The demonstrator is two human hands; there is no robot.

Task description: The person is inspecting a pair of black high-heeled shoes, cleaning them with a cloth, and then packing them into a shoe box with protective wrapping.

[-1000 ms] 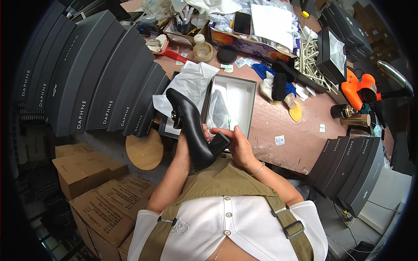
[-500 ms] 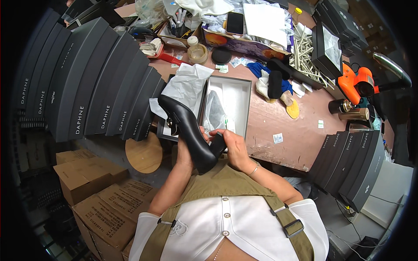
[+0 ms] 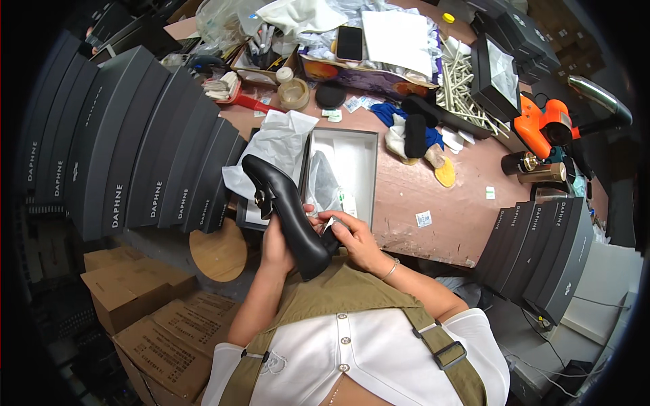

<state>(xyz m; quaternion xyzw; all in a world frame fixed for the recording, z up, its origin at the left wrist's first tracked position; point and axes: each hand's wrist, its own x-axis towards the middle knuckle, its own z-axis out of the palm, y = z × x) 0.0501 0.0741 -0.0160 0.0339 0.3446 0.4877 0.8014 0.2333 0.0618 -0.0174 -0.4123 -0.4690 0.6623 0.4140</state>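
Pink and messy, the surface (image 3: 433, 196) is full of little things. An open shoe box (image 3: 342, 172) sits on it near the person, and this box is the best thing to find places from.

Just in front of the box, near the person's chest, is a black shoe (image 3: 288, 213) with a high heel. It is tilted, with one end up by the box and the other end down near the person. The left hand (image 3: 276, 243) is wrapped around the lower part of the shoe and holds it tight. The right hand (image 3: 352, 237) is closed around the heel end of the shoe, with a small bit of white stuff by its fingers. I cannot tell what that white bit is.

White crinkly paper (image 3: 274, 145) lies just left of the box, touching it. More clear wrap lies inside the box.

Far to the left of the box stands a row of dark grey boxes (image 3: 142, 149), leaning one on the next. Another row of grey boxes (image 3: 542, 250) stands to the right of the box, past the edge of the surface. Behind the box, well apart from it, lie a black phone (image 3: 349, 42) and a pile of pale sticks (image 3: 467, 84). An orange tool (image 3: 545, 128) sits far off to the right. Brown cardboard boxes (image 3: 145, 318) lie on the floor, below and left of the shoe box.
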